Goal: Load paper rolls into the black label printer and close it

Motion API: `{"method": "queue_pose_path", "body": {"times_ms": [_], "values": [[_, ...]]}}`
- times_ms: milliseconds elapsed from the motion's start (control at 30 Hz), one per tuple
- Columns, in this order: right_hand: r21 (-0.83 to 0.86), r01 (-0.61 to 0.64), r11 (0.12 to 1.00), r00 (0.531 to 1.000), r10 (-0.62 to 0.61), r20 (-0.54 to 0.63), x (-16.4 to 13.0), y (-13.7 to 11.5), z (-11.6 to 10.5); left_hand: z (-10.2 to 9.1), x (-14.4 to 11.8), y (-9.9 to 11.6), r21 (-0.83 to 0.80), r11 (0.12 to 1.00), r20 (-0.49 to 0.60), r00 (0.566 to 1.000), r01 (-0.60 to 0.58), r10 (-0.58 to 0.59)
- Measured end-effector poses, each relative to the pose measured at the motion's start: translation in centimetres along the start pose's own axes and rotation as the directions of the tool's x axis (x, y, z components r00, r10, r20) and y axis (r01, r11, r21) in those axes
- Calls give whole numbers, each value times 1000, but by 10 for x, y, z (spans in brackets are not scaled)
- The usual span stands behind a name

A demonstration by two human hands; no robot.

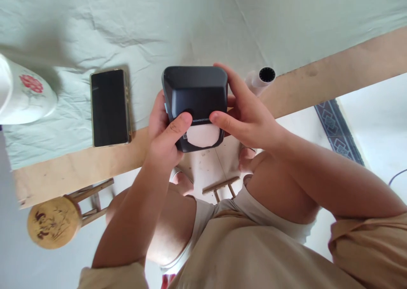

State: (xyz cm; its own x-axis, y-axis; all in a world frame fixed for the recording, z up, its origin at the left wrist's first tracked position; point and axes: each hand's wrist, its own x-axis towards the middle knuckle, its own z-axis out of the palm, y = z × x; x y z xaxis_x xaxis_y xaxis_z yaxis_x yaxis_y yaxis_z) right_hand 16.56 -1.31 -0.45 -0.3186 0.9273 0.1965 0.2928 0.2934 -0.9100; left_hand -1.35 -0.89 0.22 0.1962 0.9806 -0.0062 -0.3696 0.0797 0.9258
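A dark label printer [199,96] marked NIIMBOT is held up between both hands over the table's near edge. A whitish, rounded patch [203,135] shows on its lower face. My left hand [165,132] grips its left side, thumb across the front and fingers mostly hidden behind. On the other side, my right hand [244,110] grips it with the thumb pressed near the lettering and the index finger along the upper right corner. A white cylinder with a black ribbed end [267,74] lies on the table, right of my right hand.
On the table, a smartphone [110,107] lies at the left, beside a white flowered container [28,89]. A pale green cloth [143,21] covers the tabletop, leaving a bare wooden edge [318,68]. A round wooden stool [54,223] stands on the floor at lower left.
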Motion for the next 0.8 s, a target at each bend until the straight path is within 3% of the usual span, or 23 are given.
{"method": "queue_pose_path", "body": {"times_ms": [100,233,367,467,600,800], "values": [[228,-154,962,987,137,88,0,-1,-2,3,0,2,11,999,-20,999,43,-43],[171,-182,968,983,179,34,-3,-4,-3,5,1,0,13,999,-34,999,36,-36],[1,-93,996,989,93,-117,-6,-15,-3,5,3,-4,-93,996,-13,1000,-8,7],[-121,0,993,982,-23,-185,-7,-23,-5,5,5,-5,-127,991,6,999,41,-40],[-202,69,977,982,-102,-157,-5,-26,-9,2,7,-6,-99,993,-55,996,67,-73],[-202,65,977,994,-81,-74,-4,-25,-14,-4,9,-7,-132,989,9,997,71,-70]]}}
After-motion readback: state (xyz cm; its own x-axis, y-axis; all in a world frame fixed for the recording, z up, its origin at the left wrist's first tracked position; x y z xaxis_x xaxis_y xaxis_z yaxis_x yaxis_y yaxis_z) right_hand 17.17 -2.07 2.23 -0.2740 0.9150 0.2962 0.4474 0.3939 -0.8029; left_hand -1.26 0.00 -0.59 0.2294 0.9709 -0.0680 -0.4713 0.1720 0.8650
